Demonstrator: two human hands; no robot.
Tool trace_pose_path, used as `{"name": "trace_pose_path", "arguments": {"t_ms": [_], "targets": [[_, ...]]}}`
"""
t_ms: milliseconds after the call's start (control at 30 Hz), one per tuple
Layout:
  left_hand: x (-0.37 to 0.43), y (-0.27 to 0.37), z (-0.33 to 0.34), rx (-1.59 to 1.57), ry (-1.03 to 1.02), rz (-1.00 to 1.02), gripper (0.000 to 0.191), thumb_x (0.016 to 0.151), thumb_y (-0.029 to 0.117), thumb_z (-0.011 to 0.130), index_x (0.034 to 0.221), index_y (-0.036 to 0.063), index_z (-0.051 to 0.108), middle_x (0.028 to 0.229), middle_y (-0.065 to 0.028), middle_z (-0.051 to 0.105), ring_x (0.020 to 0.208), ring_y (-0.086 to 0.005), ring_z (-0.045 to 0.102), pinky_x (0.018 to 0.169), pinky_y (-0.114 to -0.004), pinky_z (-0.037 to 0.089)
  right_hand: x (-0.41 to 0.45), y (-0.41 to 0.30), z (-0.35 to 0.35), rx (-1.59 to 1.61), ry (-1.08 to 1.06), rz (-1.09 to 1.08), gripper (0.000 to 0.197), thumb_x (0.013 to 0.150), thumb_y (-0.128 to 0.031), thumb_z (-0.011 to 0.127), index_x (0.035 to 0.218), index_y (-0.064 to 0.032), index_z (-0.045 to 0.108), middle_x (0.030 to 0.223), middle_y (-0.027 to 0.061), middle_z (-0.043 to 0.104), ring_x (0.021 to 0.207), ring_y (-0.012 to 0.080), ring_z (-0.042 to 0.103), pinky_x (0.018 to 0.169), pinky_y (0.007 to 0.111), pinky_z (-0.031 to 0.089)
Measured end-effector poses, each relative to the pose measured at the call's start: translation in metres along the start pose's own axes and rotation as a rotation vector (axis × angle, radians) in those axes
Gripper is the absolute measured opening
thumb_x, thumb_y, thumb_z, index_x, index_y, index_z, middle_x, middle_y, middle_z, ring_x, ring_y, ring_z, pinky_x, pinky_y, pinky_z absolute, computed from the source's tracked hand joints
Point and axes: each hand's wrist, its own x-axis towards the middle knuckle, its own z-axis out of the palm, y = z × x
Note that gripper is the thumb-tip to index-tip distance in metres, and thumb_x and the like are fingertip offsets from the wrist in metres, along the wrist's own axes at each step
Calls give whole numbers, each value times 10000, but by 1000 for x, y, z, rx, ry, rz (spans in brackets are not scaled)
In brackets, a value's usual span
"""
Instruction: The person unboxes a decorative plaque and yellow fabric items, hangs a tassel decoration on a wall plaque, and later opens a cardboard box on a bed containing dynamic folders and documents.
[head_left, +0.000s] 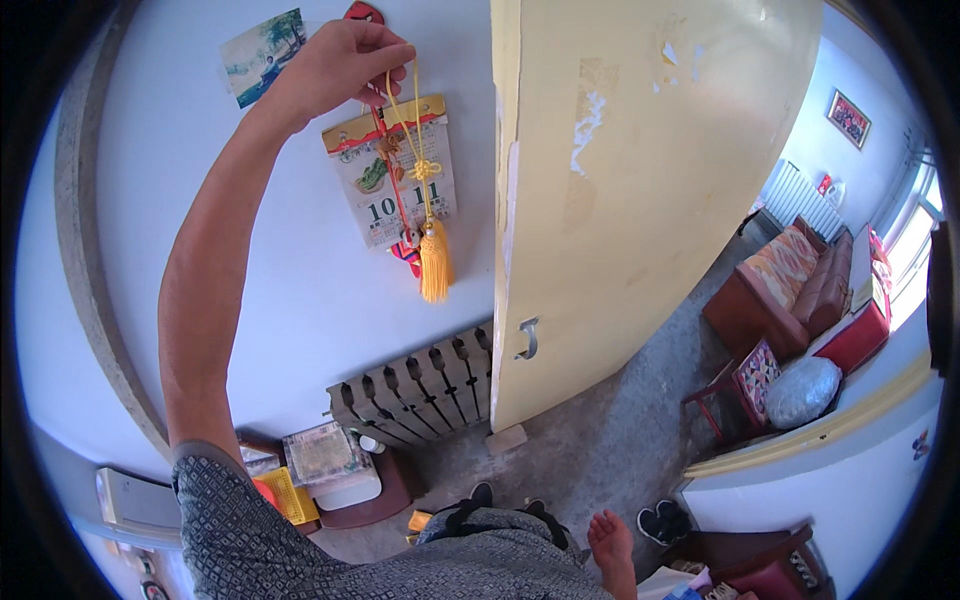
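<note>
My left hand (356, 64) is raised against the white wall, its thumb and fingers pinching the loop of a yellow tassel pendant (435, 259). The tassel, with a knotted cord above it, dangles in front of a paper wall calendar (367, 206). Beside it hangs a red cord ornament (396, 187); its top passes behind my fingers, so I cannot tell whether I hold it too. A red figure (365, 13) shows just above the hand. My right hand (611, 540) hangs low by my side, holding nothing, palm partly turned up with fingers slightly curled.
A cream door (600, 225) with a metal handle (527, 337) stands open right of the calendar. Below are a radiator (412, 382) and a low brown table (390, 487) with a yellow basket (289, 495). Shoes (664, 521) and a chair (765, 570) are at lower right.
</note>
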Motion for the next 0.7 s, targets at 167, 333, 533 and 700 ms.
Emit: {"name": "trace_pose_path", "arguments": {"t_ms": [167,333,533,700], "targets": [[-2,1,-1,1,15,-6,272,1005,283,622,1040,24,696,841,-22,686,764,-87,675,723,-257,611,-1,-3,5,-40,-6,-13,248,910,-252,681,1100,-97,644,948,79,698,823,225,673,717,349,553],[-3,-1,-1,48,43,0,273,1001,275,621,1050,16,691,862,-38,715,761,-105,703,727,-260,610,4,-7,4,-60,-18,-4,253,902,-258,689,1093,-98,644,952,79,694,829,225,671,728,350,552],[-3,-2,3,91,71,-17,254,1006,265,623,1069,31,695,866,-14,687,750,-76,672,726,-252,604,7,-12,3,-57,-15,-1,250,900,-255,693,1086,-94,646,955,76,691,825,217,670,735,350,553],[-2,-6,4,297,166,83,277,994,268,640,1095,17,698,849,-22,681,735,-80,657,689,-244,578,8,-15,3,-37,-7,9,243,914,-240,681,1099,-89,638,953,78,685,826,216,670,730,351,553]]}}
